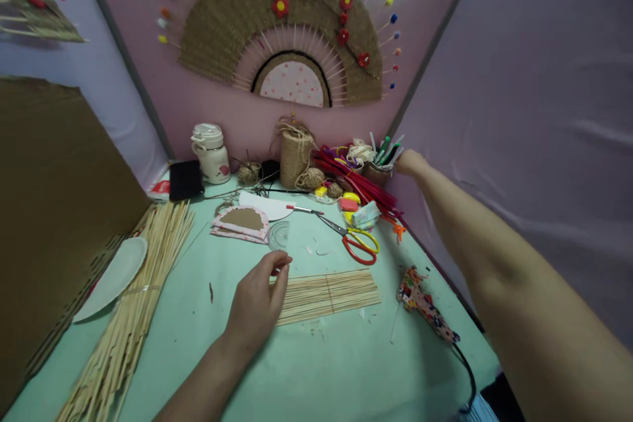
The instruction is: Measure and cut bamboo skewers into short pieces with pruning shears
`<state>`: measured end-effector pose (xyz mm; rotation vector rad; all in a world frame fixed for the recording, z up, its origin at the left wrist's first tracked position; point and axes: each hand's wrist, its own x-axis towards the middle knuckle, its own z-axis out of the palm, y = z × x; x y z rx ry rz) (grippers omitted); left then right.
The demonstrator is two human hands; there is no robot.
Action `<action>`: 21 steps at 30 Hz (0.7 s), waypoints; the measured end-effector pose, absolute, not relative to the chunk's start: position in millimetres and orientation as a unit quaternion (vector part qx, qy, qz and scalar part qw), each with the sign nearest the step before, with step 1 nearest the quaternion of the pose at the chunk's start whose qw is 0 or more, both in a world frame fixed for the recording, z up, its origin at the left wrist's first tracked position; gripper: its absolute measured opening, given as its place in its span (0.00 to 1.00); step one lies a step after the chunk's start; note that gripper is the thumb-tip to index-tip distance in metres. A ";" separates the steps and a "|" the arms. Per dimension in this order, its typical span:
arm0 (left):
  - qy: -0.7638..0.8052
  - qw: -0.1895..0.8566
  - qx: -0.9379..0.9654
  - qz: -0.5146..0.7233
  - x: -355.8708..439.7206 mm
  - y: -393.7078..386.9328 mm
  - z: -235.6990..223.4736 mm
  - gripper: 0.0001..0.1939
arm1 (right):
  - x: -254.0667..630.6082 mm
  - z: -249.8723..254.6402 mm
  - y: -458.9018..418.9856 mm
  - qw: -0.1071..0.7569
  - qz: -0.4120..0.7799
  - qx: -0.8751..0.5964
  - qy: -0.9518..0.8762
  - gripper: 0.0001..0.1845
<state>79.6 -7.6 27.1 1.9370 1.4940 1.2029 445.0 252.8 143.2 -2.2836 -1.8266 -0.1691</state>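
My left hand rests at the left end of a flat row of thin bamboo sticks tied across with thread. Its fingers are loosely curled, with a gap beside the thumb and nothing visible between them. My right arm stretches to the far right corner, where my right hand is beside a cup of pens. Its fingers are hidden from view, so what they touch is unclear. Scissors with red and yellow handles lie behind the sticks. A glue gun in patterned cloth lies to their right.
A bundle of bamboo strips and a white paper plate lie left, beside cardboard. Behind stand a bottle, a twine spool and red pipe cleaners. A decorated fan hangs on the wall.
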 end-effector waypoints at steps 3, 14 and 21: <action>0.547 0.193 0.683 0.444 76.1 -5.6 29.4 0.08 | 437.4 147.5 260.7 0.135 -0.061 -0.808 -0.571 0.13; 0.559 0.130 0.781 0.247 79.5 -5.3 22.5 0.10 | 362.3 112.7 111.3 0.187 0.009 -0.660 -0.727 0.08; 0.569 0.080 0.809 0.119 97.1 3.1 30.1 0.11 | 326.7 47.6 34.1 0.203 0.113 -0.589 -0.774 0.07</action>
